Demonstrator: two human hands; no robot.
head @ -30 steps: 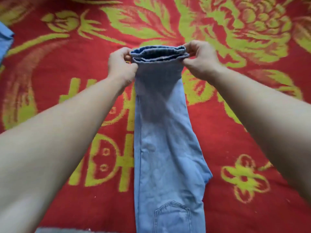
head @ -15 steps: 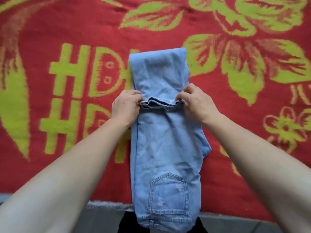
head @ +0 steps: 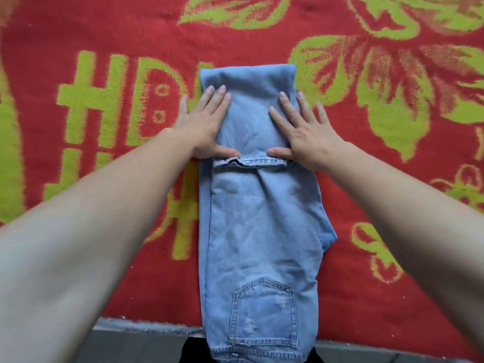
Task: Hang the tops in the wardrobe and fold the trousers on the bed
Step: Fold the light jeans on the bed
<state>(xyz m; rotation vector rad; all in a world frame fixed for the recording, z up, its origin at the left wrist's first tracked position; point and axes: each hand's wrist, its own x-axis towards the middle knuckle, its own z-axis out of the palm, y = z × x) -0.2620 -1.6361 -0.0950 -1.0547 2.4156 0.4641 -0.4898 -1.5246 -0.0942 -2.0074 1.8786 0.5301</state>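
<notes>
Light blue jeans (head: 262, 231) lie lengthwise on the red and green bed cover (head: 104, 35), back pocket near me, waistband hanging over the bed's near edge. The leg ends are folded back toward me, so the hems lie across the middle of the jeans. My left hand (head: 204, 124) presses flat on the left side of the folded part, fingers straight. On the right side my right hand (head: 303, 132) presses flat in the same way. Both thumbs rest just above the hems.
The bed's near edge (head: 146, 327) runs along the bottom of the view, with grey floor (head: 131, 349) below it. The patterned cover spreads out on all sides of the jeans.
Both hands carried the leg hems toward me, laid them on the thighs, let go and now press flat on the fold. The view has tilted down toward the near edge.
</notes>
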